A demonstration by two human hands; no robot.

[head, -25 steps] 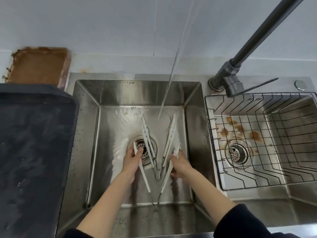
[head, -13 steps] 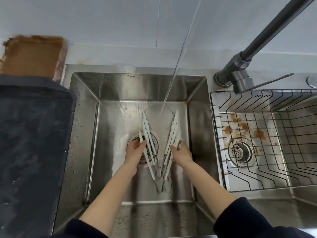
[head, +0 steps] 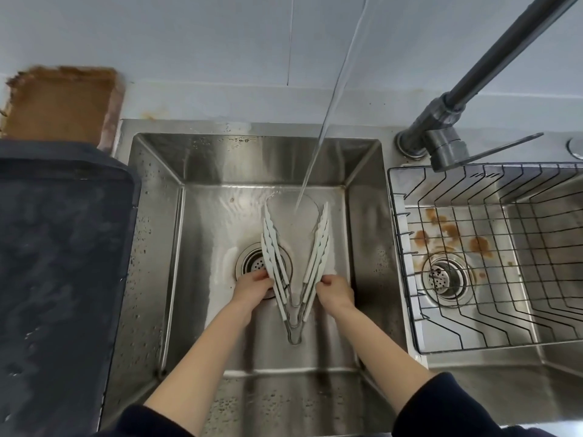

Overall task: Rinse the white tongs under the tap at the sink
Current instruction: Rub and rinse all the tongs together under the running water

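Note:
Two pairs of white tongs point(head: 317, 250) with metal hinge loops lie nested in a V in the left steel sink basin point(head: 157, 247), tips pointing away from me. My left hand point(head: 250, 290) grips their left arms over the drain point(head: 257, 263). My right hand point(head: 336, 291) grips their right arms. A stream of water point(head: 328, 115) falls from the dark tap point(head: 448, 105) and lands on the basin floor between the spread tips.
A wire rack point(head: 407, 279) sits in the right basin, which has rusty stains and its own drain point(head: 444, 277). A dark tray point(head: 60, 263) lies on the left counter, a brown board point(head: 60, 102) behind it.
The two pairs of tongs have been drawn together, stacked into one V, and moved further from me toward the water stream. Both hands moved forward with them.

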